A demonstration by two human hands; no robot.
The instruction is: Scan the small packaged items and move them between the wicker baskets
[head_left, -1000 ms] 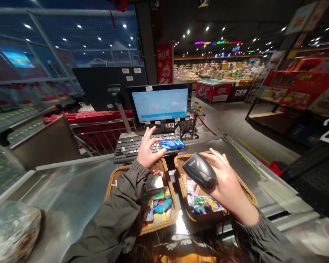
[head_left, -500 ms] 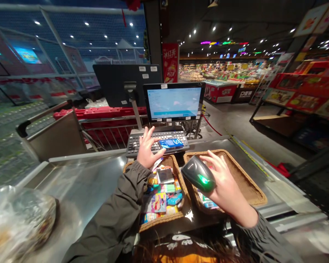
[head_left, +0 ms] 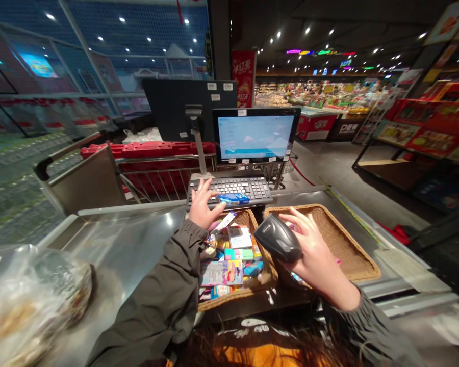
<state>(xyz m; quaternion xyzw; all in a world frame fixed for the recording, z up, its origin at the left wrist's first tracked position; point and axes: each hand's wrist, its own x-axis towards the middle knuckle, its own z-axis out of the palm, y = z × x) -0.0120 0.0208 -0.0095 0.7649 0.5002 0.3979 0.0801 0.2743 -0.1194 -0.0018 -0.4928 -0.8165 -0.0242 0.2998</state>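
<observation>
Between the thumb and forefinger of my left hand (head_left: 204,208) is a small blue box (head_left: 233,199), held over the front of the black keyboard (head_left: 252,189). The other fingers of that hand are spread above the keys. My right hand (head_left: 311,244) grips a black handheld barcode scanner (head_left: 278,238), its rounded top facing me. Below and between the hands, a wicker basket (head_left: 265,250) is full of small colourful packets and boxes (head_left: 224,270). A second wicker basket (head_left: 336,234) lies partly under my right hand, with a few packets in its near end.
A lit monitor (head_left: 256,135) stands behind the keyboard, with a dark second screen (head_left: 187,112) left of it. Clear plastic bags (head_left: 30,300) lie at the left on the metal counter (head_left: 137,234). Behind are a shopping cart (head_left: 156,178) and, at right, red display shelves (head_left: 424,122).
The scanner's green light has gone off. My left hand and the blue box have shifted slightly left across the keyboard, and the box has tilted. The head view has turned a little left.
</observation>
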